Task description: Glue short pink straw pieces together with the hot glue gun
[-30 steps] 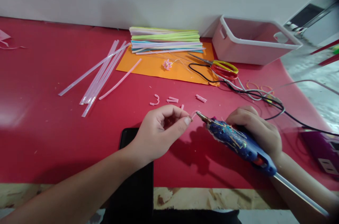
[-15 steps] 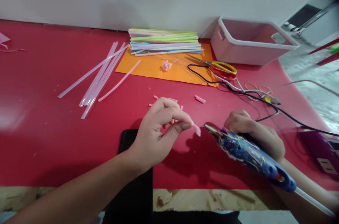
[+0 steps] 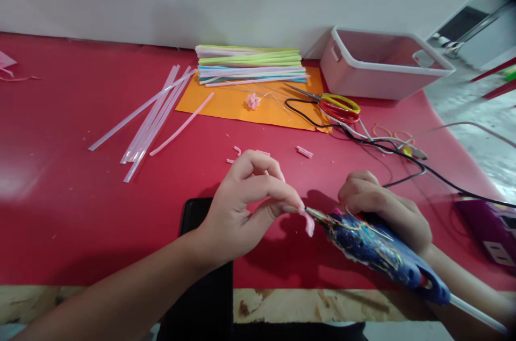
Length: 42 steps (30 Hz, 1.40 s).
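One curled pink strip [image 3: 309, 224] hangs from the left hand [image 3: 250, 201], its upper end right by the nozzle [image 3: 317, 216] of a glue gun [image 3: 371, 247] above a red desk [image 3: 60, 196]. Left of the glue gun, that hand arches, thumb and bent fingers pinching the strip; the right hand [image 3: 385, 209], knuckles up, grips the glue gun. Scissors [image 3: 339, 106] lie beyond the glue gun.

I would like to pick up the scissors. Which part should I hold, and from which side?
Take the scissors by the yellow and red handles, coming from the right and slightly above. The handles lie to the right, while the pointed blades aim left, over the orange sheet. Cables run close by, so a straight lift seems safer.
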Available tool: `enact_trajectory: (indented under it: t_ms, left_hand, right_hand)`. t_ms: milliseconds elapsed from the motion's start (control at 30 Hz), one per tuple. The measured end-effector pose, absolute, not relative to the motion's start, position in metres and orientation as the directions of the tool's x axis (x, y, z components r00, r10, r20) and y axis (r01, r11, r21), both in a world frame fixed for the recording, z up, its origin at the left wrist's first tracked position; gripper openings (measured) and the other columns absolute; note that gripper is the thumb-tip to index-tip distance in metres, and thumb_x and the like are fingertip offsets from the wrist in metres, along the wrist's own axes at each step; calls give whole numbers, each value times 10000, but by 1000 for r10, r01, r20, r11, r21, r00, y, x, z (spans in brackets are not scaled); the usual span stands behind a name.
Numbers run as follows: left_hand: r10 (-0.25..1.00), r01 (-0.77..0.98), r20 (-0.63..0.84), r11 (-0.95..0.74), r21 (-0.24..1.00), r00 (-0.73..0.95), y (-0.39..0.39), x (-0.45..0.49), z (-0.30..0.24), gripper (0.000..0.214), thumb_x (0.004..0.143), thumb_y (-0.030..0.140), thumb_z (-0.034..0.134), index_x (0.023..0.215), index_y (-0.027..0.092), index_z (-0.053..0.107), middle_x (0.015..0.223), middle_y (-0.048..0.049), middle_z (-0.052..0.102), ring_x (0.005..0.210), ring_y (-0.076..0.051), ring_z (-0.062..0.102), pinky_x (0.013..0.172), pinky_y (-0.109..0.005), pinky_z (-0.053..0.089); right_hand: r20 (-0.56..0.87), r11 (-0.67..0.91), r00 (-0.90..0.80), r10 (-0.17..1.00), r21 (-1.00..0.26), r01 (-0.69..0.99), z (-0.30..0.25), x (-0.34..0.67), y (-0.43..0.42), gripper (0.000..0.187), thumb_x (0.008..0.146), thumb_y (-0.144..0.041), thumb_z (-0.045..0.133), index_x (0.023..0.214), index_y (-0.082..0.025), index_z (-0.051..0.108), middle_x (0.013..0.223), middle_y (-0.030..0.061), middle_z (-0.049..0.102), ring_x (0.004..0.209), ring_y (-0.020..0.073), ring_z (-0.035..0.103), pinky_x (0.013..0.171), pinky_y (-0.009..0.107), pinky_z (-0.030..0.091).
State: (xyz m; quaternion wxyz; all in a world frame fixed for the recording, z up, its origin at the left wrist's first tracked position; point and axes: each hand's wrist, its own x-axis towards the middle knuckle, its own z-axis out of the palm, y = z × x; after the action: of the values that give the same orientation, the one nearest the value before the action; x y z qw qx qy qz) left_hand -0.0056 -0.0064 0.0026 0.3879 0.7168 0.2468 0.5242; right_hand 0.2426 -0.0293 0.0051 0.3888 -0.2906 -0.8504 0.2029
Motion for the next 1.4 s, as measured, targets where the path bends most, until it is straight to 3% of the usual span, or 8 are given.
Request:
enact_trajectory:
  t_ms: [467, 667, 1033, 1233, 1400]
  left_hand:
    - [761, -1, 551, -586, 810, 342, -5, -6, 6, 97, 890, 214, 700, 795, 205, 720, 913, -22, 529, 826, -131, 548, 777, -270, 507]
    - [785, 26, 523, -561, 827, 332, -7, -6, 7, 80, 882, 198, 702, 803, 200, 714, 921, -25, 511, 816, -131, 548, 793, -280, 518]
    - [825, 46, 466, -505, 862, 320, -10, -5, 9, 43, 867, 177, 696, 827, 169, 712, 922, -46, 518, 849, -150, 573, 815, -312, 529]
    - [864, -16, 387, -403, 915, 322, -10, -4, 8, 78, 858, 196, 690, 786, 168, 693, 843, -36, 536, 750, -142, 547, 667, -292, 490]
    - [893, -40, 313, -318, 947, 323, -9, -5, 7, 106, 862, 219, 689, 769, 171, 676, 842, -29, 519, 734, -133, 524, 655, -288, 463]
  right_hand:
    - [558, 774, -539, 630, -507, 380, 8, 247, -31, 108, 983, -266, 518, 950, -181, 577, 717, 25, 590, 656, 182, 596, 704, 416, 435]
    - [528, 763, -555, 643, -504, 404, 11, 249, -32, 134, 997, -248, 483, 935, -189, 585, 683, 8, 614, 651, 177, 619, 775, 445, 438]
    - [551, 786, -563, 616, -469, 402, 14, 244, -29, 163, 999, -237, 478, 896, -185, 594, 655, -2, 615, 613, 155, 614, 707, 386, 427]
    - [572, 757, -500, 650, -436, 486, 10, 243, -29, 105, 964, -218, 517, 891, -206, 590, 646, -3, 584, 605, 166, 592, 677, 376, 437]
    - [559, 745, -499, 663, -422, 516, 6, 244, -29, 76, 932, -158, 526, 894, -198, 578, 655, -8, 581, 601, 160, 590, 699, 374, 430]
